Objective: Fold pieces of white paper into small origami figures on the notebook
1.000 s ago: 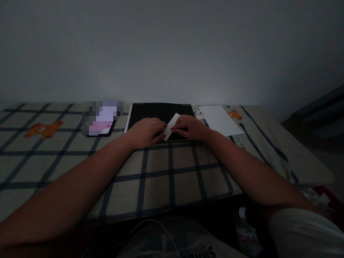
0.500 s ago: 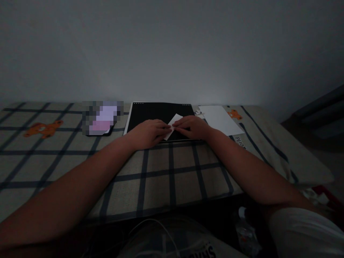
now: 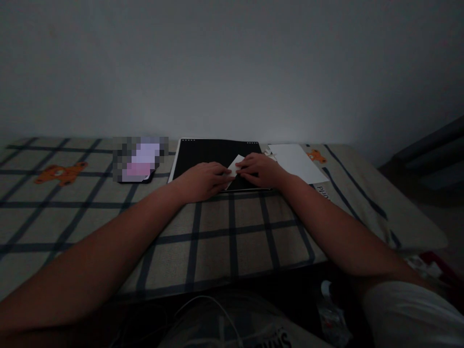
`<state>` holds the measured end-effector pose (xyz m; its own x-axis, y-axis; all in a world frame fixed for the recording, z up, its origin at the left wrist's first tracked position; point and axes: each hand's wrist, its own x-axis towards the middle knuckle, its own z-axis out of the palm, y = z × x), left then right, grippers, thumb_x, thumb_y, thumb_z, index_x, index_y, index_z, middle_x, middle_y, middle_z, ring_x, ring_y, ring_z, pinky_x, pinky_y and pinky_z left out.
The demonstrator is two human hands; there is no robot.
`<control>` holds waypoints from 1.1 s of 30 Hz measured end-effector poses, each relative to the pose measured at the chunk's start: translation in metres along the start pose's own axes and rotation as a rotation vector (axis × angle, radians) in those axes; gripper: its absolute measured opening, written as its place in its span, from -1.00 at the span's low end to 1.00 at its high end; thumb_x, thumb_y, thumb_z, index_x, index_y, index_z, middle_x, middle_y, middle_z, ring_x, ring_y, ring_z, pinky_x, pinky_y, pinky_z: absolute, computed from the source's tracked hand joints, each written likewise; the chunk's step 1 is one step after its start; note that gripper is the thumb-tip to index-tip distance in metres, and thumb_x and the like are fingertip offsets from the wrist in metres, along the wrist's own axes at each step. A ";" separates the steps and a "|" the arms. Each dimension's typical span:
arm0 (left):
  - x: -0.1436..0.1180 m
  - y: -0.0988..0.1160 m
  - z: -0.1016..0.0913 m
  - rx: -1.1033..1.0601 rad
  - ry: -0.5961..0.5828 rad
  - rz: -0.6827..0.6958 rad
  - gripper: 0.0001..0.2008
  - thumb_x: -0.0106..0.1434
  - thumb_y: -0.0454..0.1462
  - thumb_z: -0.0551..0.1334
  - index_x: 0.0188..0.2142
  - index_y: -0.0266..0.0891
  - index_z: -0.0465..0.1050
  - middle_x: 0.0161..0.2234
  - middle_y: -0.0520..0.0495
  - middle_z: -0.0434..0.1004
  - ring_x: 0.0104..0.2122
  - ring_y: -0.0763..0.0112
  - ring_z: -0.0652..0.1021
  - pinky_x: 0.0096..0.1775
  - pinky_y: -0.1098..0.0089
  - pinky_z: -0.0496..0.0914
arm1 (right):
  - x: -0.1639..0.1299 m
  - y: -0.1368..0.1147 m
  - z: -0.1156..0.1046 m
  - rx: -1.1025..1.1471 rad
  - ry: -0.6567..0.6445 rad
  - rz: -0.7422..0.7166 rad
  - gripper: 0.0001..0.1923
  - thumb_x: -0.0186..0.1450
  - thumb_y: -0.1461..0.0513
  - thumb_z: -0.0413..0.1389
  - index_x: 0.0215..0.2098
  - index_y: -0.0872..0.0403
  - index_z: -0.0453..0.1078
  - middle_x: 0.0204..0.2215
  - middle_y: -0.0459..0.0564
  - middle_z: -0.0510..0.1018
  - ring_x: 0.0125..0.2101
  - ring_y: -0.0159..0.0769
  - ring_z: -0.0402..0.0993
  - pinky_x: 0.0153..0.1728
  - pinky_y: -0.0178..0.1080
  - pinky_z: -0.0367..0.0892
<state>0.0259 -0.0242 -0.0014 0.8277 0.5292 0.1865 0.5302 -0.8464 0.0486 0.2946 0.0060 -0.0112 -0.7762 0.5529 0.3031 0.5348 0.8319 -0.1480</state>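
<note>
A small white folded paper (image 3: 236, 164) lies on a black board (image 3: 203, 153) on the checked cloth. My left hand (image 3: 203, 179) rests on the board at the paper's left edge, fingertips pressing down on it. From the right, my right hand (image 3: 261, 170) covers the paper's other side, fingers flat on it. Most of the paper is hidden beneath both hands; only its upper corner shows.
A checked cloth (image 3: 232, 227) with orange bear prints covers the surface. A phone (image 3: 139, 159) lies left of the board, a white sheet (image 3: 295, 160) to its right. A plain wall stands behind. Below the near edge are white cables and a bottle (image 3: 331, 316).
Both hands have closed in over the paper, so less of it shows. The view has shifted slightly.
</note>
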 end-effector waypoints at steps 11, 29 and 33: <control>0.000 0.000 0.001 0.058 -0.039 -0.004 -0.60 0.53 -0.13 0.07 0.22 -0.13 0.52 0.16 -0.21 0.55 0.07 0.15 0.56 0.06 0.16 0.43 | 0.000 -0.006 -0.001 -0.019 0.008 -0.025 -0.62 0.49 0.12 0.02 -0.25 0.02 0.67 -0.22 0.09 0.60 -0.18 -0.14 0.42 -0.13 -0.08 0.29; 0.000 -0.002 0.001 0.062 0.003 0.042 -0.63 0.52 -0.17 0.10 0.18 -0.14 0.55 0.16 -0.19 0.56 0.07 0.16 0.57 0.05 0.19 0.43 | 0.005 0.008 0.003 -0.279 -0.014 0.461 -0.61 0.51 0.14 -0.02 -0.17 0.07 0.66 -0.18 0.15 0.63 -0.17 -0.09 0.44 -0.23 -0.12 0.23; -0.001 -0.003 0.003 0.052 0.025 0.071 -0.62 0.51 -0.16 0.10 0.17 -0.19 0.56 0.15 -0.24 0.57 0.08 0.12 0.57 0.06 0.15 0.44 | 0.006 0.001 0.003 -0.329 -0.006 0.469 -0.58 0.52 0.15 -0.06 -0.14 0.06 0.66 -0.17 0.18 0.61 -0.17 -0.06 0.43 -0.21 -0.09 0.25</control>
<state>0.0242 -0.0217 -0.0047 0.8591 0.4659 0.2118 0.4799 -0.8772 -0.0168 0.2897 0.0100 -0.0122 -0.4322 0.8602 0.2705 0.8974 0.4397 0.0357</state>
